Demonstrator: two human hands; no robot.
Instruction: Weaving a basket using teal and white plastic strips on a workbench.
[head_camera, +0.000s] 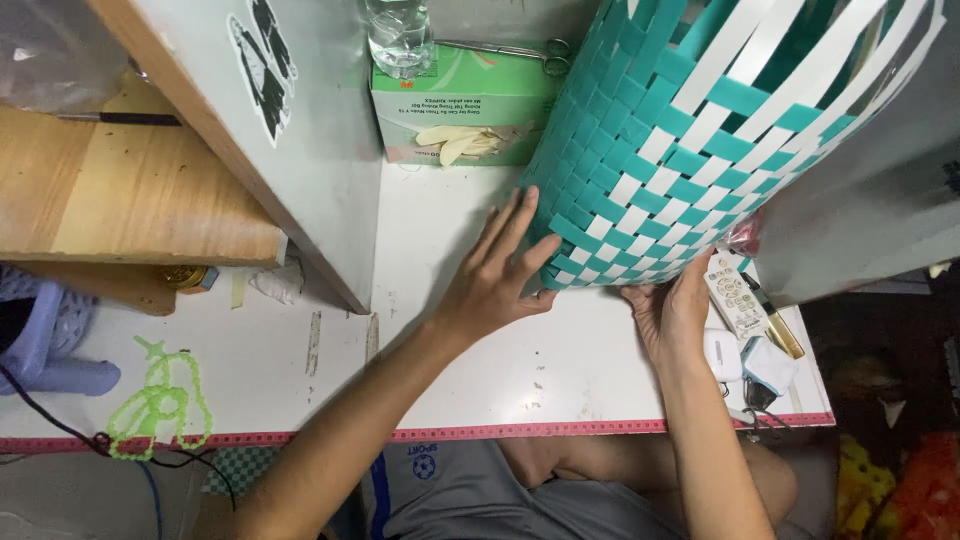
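Teal-and-white woven plastic-strip basket (690, 140) rests tilted on the white table (480, 360); left hand (497, 275) presses its side with fingers spread flat, right hand (672, 310) cups the lower edge, fingers partly hidden.

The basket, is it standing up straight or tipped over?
Tipped. The teal and white woven basket leans with its bottom edge on the white table, held by the left hand and right hand.

A cramped home craft corner: scuffed white worktable (520, 370), green cardboard glove box (465, 115), steel scissors (530, 52), half-woven teal-and-white strap basket (690, 140)
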